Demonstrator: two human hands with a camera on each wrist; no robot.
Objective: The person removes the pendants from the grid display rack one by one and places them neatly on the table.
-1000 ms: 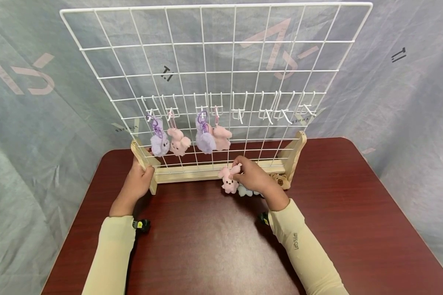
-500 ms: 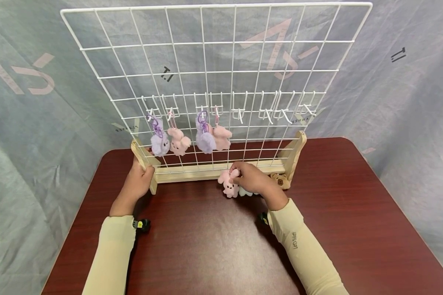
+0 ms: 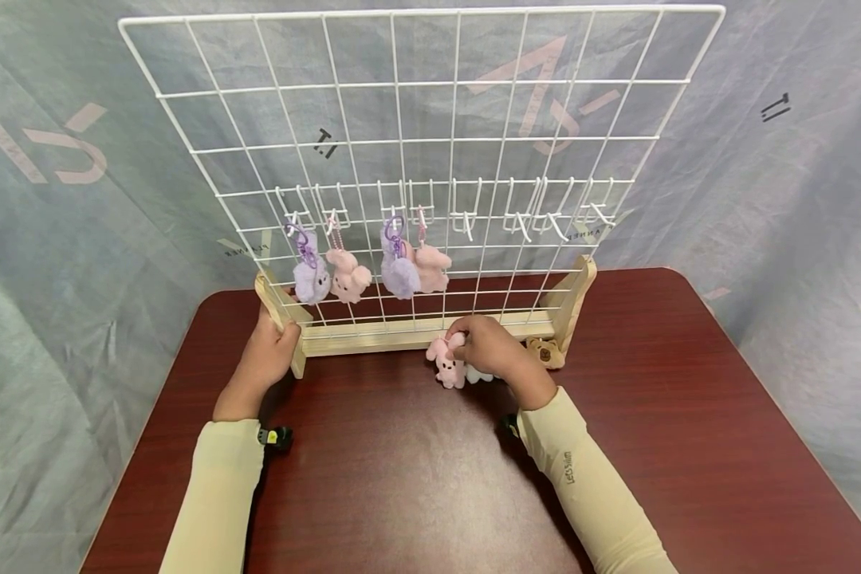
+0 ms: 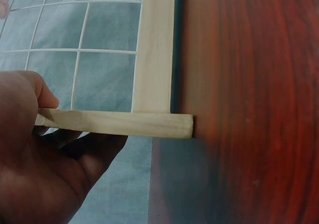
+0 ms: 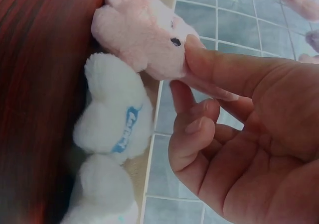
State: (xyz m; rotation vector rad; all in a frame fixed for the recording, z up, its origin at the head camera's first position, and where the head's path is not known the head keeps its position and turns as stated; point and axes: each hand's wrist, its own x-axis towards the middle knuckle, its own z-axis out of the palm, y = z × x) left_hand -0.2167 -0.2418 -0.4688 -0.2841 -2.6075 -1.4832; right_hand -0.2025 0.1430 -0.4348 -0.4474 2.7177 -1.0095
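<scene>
Right hand (image 5: 249, 129) is pinching a pink plush toy (image 5: 139, 35) between thumb and fingers. Beyond the fingertips, a white plush (image 5: 109, 104) showing blue lettering is lying beside a second white plush (image 5: 102, 194). White wire grid (image 5: 217, 15) is standing behind the hand.

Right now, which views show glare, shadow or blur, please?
Head view: pale glare on the table near the bottom edge; left wrist view: the left hand is partly shadowed below the wooden support; right wrist view: blue lettering on the white plush looks soft.
</scene>
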